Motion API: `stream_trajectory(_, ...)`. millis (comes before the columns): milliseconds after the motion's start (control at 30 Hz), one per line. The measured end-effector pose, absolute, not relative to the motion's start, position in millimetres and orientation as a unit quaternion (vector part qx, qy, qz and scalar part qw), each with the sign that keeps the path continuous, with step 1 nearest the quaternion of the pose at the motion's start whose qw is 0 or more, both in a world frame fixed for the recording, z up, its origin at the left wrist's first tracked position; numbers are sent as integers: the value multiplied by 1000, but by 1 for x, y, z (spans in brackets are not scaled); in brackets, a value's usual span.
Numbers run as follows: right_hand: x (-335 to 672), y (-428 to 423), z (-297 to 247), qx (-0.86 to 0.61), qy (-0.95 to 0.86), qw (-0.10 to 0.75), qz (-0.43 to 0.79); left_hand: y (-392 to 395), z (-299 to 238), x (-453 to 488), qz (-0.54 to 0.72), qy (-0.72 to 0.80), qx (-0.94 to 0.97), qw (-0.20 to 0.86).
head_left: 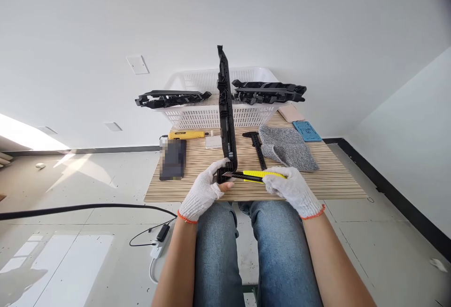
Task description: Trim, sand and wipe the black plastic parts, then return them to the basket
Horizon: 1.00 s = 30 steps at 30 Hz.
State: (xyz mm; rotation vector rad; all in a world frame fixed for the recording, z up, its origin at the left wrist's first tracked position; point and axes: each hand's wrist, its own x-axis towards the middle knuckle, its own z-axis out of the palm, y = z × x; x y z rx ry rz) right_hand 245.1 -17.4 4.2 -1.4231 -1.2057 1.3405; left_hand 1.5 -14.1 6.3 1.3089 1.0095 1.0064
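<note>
A long black plastic part (226, 109) stands on end at the near edge of the striped wooden table (334, 180). My left hand (203, 192), in a white knit glove, is closed around its lower end. My right hand (292, 188), also gloved, grips a yellow utility knife (256, 175). The knife's dark blade points left and touches the bottom of the black part, next to my left thumb.
A white mesh basket (207, 112) stands at the back with two more black parts (171, 98) (269, 91) lying across its rim. A grey glove (289, 147), a black caliper (258, 149), a blue card (307, 131), a yellow tool (186, 134) and a dark phone (172, 159) lie on the table. A cable and power strip (158, 241) lie on the floor.
</note>
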Motion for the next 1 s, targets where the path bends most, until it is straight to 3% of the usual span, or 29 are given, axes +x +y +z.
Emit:
stream_trajectory(133, 244, -17, 6, -584, -460, 438, 505, -11, 5, 3, 407, 438, 573, 560)
stream_trajectory(233, 245, -15, 4, -573, -489, 407, 516, -11, 5, 3, 409, 457, 582, 534)
stream_trajectory(1000, 243, -14, 1, -584, -507, 424, 471, -13, 6, 6, 422, 490, 587, 487)
